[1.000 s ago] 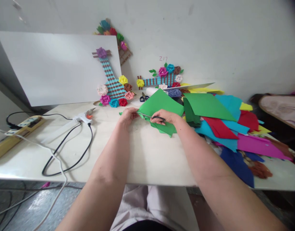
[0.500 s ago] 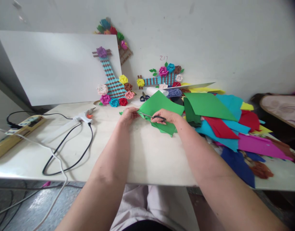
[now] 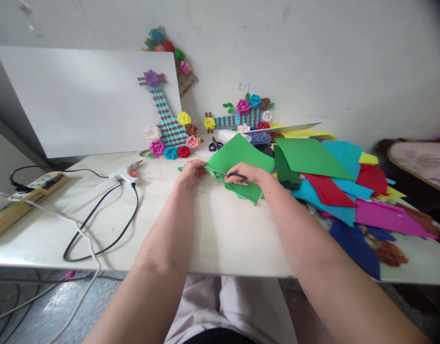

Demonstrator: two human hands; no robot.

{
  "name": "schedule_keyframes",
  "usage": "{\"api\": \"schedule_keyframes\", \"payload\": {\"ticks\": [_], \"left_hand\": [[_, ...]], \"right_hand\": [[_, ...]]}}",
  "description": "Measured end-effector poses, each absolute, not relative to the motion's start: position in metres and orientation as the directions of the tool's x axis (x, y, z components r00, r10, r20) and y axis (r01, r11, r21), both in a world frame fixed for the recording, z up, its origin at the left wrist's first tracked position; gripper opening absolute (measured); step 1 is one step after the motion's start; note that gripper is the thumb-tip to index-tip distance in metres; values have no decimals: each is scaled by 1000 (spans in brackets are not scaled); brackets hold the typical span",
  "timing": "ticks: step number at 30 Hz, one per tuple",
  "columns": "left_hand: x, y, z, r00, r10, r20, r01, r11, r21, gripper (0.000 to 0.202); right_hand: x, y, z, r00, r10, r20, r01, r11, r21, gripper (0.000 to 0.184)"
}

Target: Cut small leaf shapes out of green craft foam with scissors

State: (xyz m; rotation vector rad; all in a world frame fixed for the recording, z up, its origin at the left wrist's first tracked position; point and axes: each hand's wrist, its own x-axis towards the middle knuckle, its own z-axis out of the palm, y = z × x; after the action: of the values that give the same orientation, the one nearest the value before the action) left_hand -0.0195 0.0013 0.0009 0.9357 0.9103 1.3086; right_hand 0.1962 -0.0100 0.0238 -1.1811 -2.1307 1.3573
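Note:
A green sheet (image 3: 239,154), paper or thin foam, is held above the white table by my left hand (image 3: 193,172), whose fingers pinch its left corner. My right hand (image 3: 244,173) is closed round the dark handles of a pair of scissors (image 3: 220,172). Their blades point left and lie along the sheet's lower left edge, close to my left fingertips. Below the blades hangs a jagged lower part of the green material. A small green scrap (image 3: 180,168) rests just left of my left hand.
A white glue gun (image 3: 125,174) with a looping black cord lies left, near a power strip (image 3: 37,191). Coloured sheets (image 3: 327,191) are heaped on the right. Behind stand a flower-trimmed guitar shape (image 3: 166,122), a second one (image 3: 237,118), and another pair of scissors (image 3: 215,144).
Both hands stay almost in place. The green sheet has shifted very slightly, its top corner a little higher and its lower edge a little changed in shape.

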Motion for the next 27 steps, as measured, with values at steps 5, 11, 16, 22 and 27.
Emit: {"api": "schedule_keyframes", "payload": {"ticks": [5, 11, 16, 22, 27], "left_hand": [[-19, 0, 2, 49, 999, -15, -368, 32, 929, 6], [-18, -1, 2, 50, 999, -5, -377, 23, 926, 7], [-19, 0, 1, 45, 999, -8, -381, 25, 924, 8], [-20, 2, -1, 52, 999, 6, -379, 14, 925, 7], [-20, 2, -2, 37, 999, 15, -382, 0, 924, 7]], "right_hand": [[196, -11, 24, -602, 788, -127, 454, 207, -867, 26], [198, -8, 22, -612, 782, -117, 464, 236, -854, 28], [198, -8, 22, -621, 777, -106, 459, 250, -853, 29], [197, -11, 25, -612, 783, -106, 476, 258, -841, 26], [196, -13, 26, -604, 790, -105, 482, 258, -837, 25]]}}
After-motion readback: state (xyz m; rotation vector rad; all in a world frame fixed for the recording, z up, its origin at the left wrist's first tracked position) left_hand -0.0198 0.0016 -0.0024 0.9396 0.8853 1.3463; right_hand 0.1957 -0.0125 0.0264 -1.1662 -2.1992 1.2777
